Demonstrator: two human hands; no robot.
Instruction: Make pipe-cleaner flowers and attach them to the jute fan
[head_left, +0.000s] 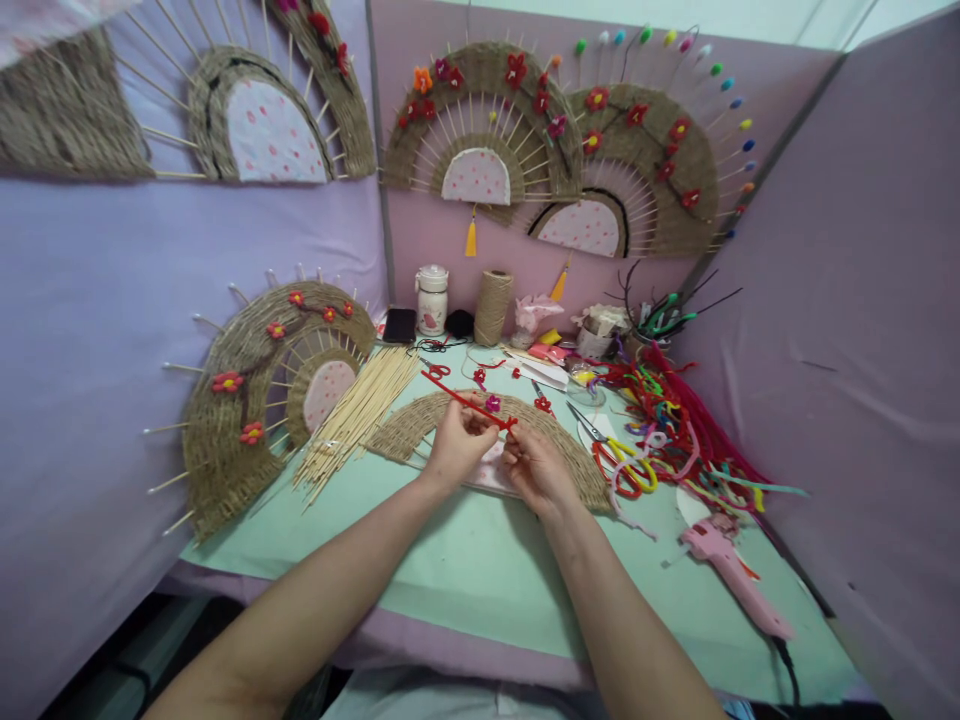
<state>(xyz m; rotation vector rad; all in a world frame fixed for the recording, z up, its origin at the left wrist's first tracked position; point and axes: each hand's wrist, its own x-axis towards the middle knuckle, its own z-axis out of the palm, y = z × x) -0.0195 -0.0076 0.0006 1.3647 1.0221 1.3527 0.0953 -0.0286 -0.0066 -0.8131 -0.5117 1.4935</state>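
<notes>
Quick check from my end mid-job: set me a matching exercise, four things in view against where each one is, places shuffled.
Things
1. red strip
2. pink glue gun
3. twine spool
4. thin sticks

Places
A. upright at the back of the table
B. held by the left hand and right hand
C. lying left of the flat woven fan
D. lying toward the table's right edge

Pairs: 1-B, 2-D, 3-A, 4-C
</notes>
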